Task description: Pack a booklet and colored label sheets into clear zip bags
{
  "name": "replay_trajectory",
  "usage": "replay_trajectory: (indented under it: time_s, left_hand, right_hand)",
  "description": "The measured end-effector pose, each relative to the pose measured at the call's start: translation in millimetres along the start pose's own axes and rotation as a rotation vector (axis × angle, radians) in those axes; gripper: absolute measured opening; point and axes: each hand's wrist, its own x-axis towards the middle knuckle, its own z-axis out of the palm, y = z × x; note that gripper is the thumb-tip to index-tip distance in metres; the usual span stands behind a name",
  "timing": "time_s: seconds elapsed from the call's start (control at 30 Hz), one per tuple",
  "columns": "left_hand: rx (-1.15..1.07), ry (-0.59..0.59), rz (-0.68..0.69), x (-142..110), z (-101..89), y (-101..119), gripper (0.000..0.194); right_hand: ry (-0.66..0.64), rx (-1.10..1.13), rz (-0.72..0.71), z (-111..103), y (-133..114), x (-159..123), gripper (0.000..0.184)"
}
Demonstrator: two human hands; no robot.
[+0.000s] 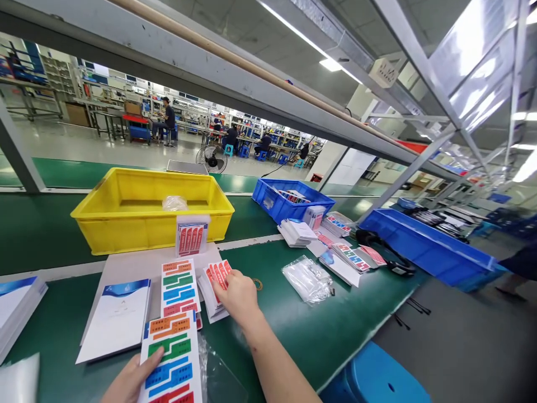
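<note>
My left hand grips a sticker sheet with orange, green, blue and red labels, thumb on top. Further right, my right hand has its fingers bent over the top of a stack of red-and-white sticker sheets, pinching at the upper one; the fingertips are partly hidden. Just beyond the held sheet lies a pile of similar multicoloured sheets. White booklets with a blue band sit to its left. A clear plastic bag lies beside the held sheet.
A yellow bin stands behind, with a bagged red label pack against it. Plastic bags, a blue bin and more printed stacks are to the right. A blue stool is by the table edge. A metal beam crosses above.
</note>
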Motion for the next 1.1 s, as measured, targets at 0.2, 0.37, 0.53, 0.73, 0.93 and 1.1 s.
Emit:
replay_trajectory:
  time_s: [0.2,0.37,0.53,0.73,0.93,1.1]
  left_hand:
    - [-0.036,-0.102,0.135,1.1,-2.4,-6.9,0.077]
    - [-0.063,-0.126,0.186,7.4,-7.0,-7.9,0.068]
    - [-0.099,-0.16,0.237,3.6,-2.2,-5.4,0.054]
    - [-0.157,-0.312,0.37,2.4,0.0,-8.4,0.042]
    - [-0.047,-0.323,0.516,6.1,-2.7,-13.5,0.047]
    - [0.016,-0.315,0.546,3.1,-0.6,-12.7,0.047]
  right_hand:
    - [-0.033,0.254,0.086,-1.7,26.0,4.2,0.045]
    - [-0.015,0.559,0.191,-4.6,45.4,11.3,0.022]
    - [-0.061,0.782,0.158,-10.2,41.0,5.3,0.031]
    - [-0.559,1.385,0.063,-1.7,-10.9,-30.1,0.036]
    - [-0.664,1.381,0.109,15.5,-48.2,-57.1,0.034]
    - [-0.53,1.239,0.006,17.4,-48.0,-63.3,0.024]
